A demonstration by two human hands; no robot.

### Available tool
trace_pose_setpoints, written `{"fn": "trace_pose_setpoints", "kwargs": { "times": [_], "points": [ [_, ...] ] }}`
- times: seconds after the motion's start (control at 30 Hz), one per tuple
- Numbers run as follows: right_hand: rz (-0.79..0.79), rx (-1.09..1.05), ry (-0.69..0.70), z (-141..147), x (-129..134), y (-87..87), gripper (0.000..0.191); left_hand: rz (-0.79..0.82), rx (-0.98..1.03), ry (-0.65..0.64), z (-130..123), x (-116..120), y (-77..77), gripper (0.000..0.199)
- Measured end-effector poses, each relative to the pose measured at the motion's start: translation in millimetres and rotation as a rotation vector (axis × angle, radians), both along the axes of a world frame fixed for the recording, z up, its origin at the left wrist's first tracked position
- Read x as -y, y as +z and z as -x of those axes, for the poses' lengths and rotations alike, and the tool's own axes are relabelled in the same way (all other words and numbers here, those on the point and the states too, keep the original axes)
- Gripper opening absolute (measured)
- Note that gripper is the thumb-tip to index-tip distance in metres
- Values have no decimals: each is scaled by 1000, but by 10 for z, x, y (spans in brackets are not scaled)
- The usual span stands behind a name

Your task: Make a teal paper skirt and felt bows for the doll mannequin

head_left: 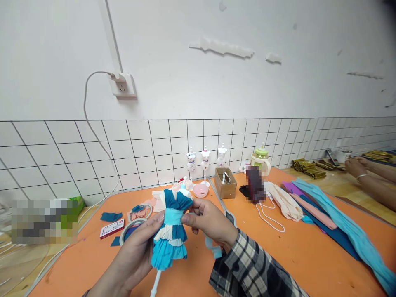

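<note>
White wall [161,49] in bkgd, patchy up top, w/ a tiled band below; an orange mat [93,260] covered the table.

Far L: a blurred-out pile. Then, on the mat, dark-teal scraps [111,216], a flat red-and-white box [111,229] & a white ring [121,236], prob. a tape roll.

Next, the L hand [139,243]: curled round the L/back side of a mini dress form [170,233], thumb up by the waist; other fingers mostly hidden, so exact grip unclear. The form was btwn both hands, above the mat, tilted a bit, its white pole [156,282] running to the bottom edge. R hand [207,218]: narrow pinch, thumb & index at the R edge of the lt-blue waistband [173,216]; a lt-blue strip [213,249] dangled below it.

Risks, my guess: band could go slack or skew if that pinch slipped; a hard tug might rip it, b/c it looked thin like crepe paper; too tight a L squeeze could flatten the ruffles.

Look: gathered dark-teal top, smooth-ish waist, then dark-teal, cream & bright-blue tiers, edges wavy/uneven.

Further R, at back: three small white forms [205,159], pink bowl [201,190], cardboard box [225,189], green-lidded bottle [261,153]; then a cream bundle [286,202] & long blue crepe [343,218]. Far R: a co-worker's hands [355,167] nr gold bundles [309,169].
</note>
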State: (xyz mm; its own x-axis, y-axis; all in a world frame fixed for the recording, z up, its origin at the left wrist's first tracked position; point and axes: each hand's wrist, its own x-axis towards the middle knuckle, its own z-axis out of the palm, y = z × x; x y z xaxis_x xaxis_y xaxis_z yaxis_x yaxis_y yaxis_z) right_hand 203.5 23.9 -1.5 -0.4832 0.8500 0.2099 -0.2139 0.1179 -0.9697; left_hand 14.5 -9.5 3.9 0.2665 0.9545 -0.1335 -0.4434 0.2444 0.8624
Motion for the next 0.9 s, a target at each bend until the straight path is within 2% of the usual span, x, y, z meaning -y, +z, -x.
{"fn": "trace_pose_setpoints", "kwargs": {
  "times": [0.13, 0.2, 0.3, 0.4, 0.47, 0.57, 0.7, 0.8, 0.9],
  "points": [
    [5, -4, 8, 3, -19, -31, 41, -32, -13, 25, -23, -3, -10, 37],
    [-10, 12, -12, 9, -15, -34, 39, -62, -95, 67, -16, -11, -15, 44],
    [-33, 45, -41, 39, 7, -42, 40, -177, -361, 231, 20, -33, -8, 49],
    [-30, 124, -91, 98, 38, -66, 38, -318, -633, 389, 62, -56, 15, 43],
    [-44, 181, -168, 140, 52, -86, 34, -329, -689, 371, 72, -66, 27, 41],
    [-74, 212, -257, 178, 58, -100, 33, -311, -614, 283, 54, -72, 13, 47],
    [-57, 250, -234, 184, 72, -75, 22, -323, -565, 312, 32, -93, -87, 60],
    [-111, 286, -278, 189, 97, -54, 13, -323, -579, 331, 32, -119, -150, 55],
    [-131, 281, -315, 191, 95, -55, 15, -362, -595, 271, 19, -126, -142, 50]
  ]
}}
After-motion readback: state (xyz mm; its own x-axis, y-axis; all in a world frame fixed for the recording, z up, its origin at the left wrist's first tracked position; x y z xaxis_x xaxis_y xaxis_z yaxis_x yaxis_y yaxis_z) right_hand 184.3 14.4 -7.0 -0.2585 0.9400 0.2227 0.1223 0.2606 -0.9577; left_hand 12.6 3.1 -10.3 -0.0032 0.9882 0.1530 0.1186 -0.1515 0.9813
